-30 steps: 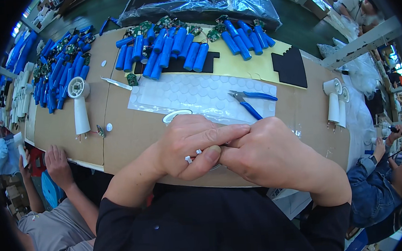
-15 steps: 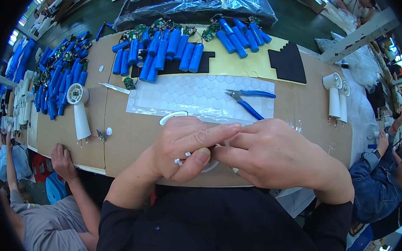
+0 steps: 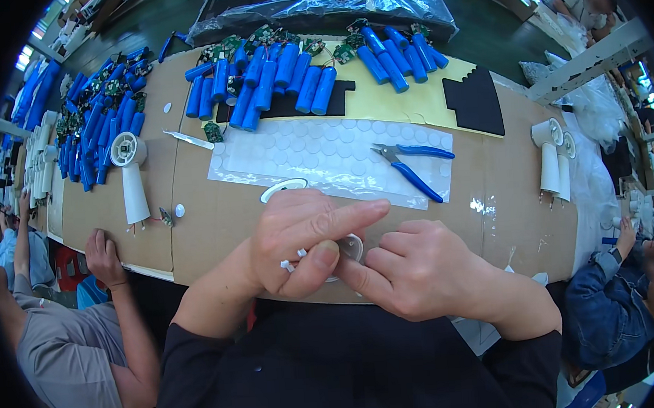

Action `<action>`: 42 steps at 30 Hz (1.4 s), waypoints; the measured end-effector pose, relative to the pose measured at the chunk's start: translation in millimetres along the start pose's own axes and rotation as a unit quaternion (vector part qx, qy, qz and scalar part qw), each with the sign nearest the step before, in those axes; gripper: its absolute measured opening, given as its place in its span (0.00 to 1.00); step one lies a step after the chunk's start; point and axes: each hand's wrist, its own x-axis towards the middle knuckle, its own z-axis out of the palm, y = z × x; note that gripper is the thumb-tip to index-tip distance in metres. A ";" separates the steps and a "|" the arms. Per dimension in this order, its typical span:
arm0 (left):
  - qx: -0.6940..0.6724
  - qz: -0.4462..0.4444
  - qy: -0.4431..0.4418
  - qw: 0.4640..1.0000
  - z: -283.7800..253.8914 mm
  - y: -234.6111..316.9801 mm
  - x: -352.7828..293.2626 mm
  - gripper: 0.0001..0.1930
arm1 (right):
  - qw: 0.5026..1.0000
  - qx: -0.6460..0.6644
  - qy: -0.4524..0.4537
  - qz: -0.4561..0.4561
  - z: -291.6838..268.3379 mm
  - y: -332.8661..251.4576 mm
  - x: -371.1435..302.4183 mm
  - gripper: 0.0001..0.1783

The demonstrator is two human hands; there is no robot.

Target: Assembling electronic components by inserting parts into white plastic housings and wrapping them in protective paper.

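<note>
My left hand (image 3: pixel 295 240) is closed around a white round plastic part (image 3: pixel 354 244), its forefinger stretched across the top. Most of that part is hidden by my fingers. Two small white connectors (image 3: pixel 287 267) stick out between my left fingers and thumb. My right hand (image 3: pixel 421 267) has its fingers curled in, with a fingertip and thumb against the round part's edge. Just beyond my hands lie a white ring-shaped piece (image 3: pixel 283 189) and a plastic sheet of round white stickers (image 3: pixel 308 148). Blue-handled flush cutters (image 3: pixel 414 169) rest on the sheet's right side.
Blue cylindrical battery packs with green circuit boards (image 3: pixel 261 80) fill the back; another heap (image 3: pixel 102 129) is at left. A white housing (image 3: pixel 133 183) stands left, two more (image 3: pixel 550 158) right. A craft knife (image 3: pixel 189 140) and black foam (image 3: pixel 474 105) lie beyond. A co-worker's hand (image 3: pixel 103 257) rests at the left edge.
My right hand has drawn slightly down and away from my left forefinger, its fingers curling more. The round part between my hands now shows more. My left hand keeps its grip.
</note>
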 end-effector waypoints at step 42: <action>0.058 -0.010 -0.031 0.998 8.7 8.8 1.0 0.23 | 0.962 -0.006 0.271 -0.033 47.7 -22.5 -10.8 0.16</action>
